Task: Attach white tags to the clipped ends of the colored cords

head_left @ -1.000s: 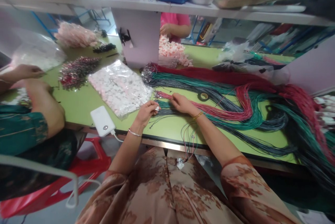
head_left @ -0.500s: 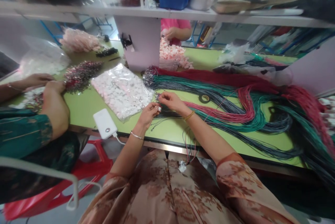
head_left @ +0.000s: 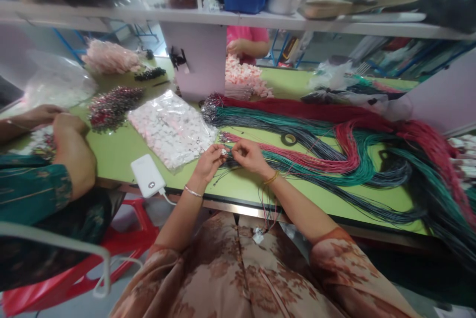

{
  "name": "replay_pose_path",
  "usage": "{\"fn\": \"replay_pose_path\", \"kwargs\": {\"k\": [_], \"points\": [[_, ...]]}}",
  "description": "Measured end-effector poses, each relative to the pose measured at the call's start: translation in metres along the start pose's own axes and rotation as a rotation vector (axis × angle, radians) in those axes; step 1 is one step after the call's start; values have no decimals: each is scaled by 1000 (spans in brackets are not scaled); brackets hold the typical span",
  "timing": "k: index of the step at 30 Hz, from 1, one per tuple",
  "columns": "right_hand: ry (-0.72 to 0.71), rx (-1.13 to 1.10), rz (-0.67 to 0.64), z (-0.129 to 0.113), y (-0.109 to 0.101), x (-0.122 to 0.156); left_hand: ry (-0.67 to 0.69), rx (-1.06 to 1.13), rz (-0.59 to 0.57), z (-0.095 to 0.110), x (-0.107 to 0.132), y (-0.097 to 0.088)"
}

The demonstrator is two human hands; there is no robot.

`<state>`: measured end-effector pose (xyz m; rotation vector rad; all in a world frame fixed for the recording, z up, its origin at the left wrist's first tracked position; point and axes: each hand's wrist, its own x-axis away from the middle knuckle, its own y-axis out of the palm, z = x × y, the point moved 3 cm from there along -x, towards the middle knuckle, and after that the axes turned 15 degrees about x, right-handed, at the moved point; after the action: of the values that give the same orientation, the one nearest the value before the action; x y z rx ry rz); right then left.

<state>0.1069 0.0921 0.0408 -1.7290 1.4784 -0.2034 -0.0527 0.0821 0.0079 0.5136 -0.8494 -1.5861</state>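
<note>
My left hand [head_left: 208, 162] pinches a small white connector [head_left: 223, 152] over the green table. Close beside it, my right hand [head_left: 251, 156] is closed with thumb and fingertips together on what looks like a thin wire, its tip at the connector. Whether the wire is inside the connector I cannot tell. Long bundles of red wires [head_left: 308, 158], green wires [head_left: 357, 171] and dark wires [head_left: 394, 176] stretch from near my hands to the right. Metal-tipped ends [head_left: 225, 136] of the red bundle lie just behind my fingers. A clear bag of white connectors [head_left: 173, 129] lies left of my hands.
A white power bank [head_left: 148, 175] with a cable lies near the table edge. A tape roll [head_left: 288, 139] sits among the wires. At left, a co-worker's hands [head_left: 67, 122] are over white parts; another person in pink [head_left: 249, 40] sits opposite. A shelf [head_left: 148, 16] crosses above.
My right hand has moved from the metal-tipped wire ends down toward me, to the connector in my left hand. My left hand stays nearly in place.
</note>
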Motion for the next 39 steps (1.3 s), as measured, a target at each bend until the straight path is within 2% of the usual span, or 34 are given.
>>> {"fn": "replay_pose_path", "kwargs": {"k": [3, 7, 10, 16, 20, 22, 24, 27, 29, 32, 35, 39], "points": [[-124, 128, 20, -6, -1, 2, 10, -5, -1, -2, 0, 0], [-231, 317, -33, -6, 5, 5, 26, -79, 51, -7, -3, -4], [-226, 329, -65, -3, 8, 5, 33, -103, 102, -10, -4, -5], [-117, 387, -92, -4, 10, 5, 87, -168, 118, -10, -5, -3], [-118, 332, -240, 8, 2, -24, 73, -203, 135, -10, -5, -3], [2, 388, -178, 26, -5, -51, 71, -194, 129, -9, -5, -2], [175, 544, -117, 46, -6, -75, 64, -195, 124, -9, -5, -2], [345, 668, -215, 69, 9, -96, 57, -213, 112, -8, -4, -1], [359, 689, -240, 74, 20, -99, 52, -217, 106, -7, -3, -2], [249, 593, -165, 67, 23, -91, 44, -178, 99, -7, -3, -3], [99, 301, -86, 47, 10, -71, 21, -105, 88, -7, -4, -5], [47, -21, -133, 20, -5, -32, -25, -2, 76, -8, -6, -6]]}}
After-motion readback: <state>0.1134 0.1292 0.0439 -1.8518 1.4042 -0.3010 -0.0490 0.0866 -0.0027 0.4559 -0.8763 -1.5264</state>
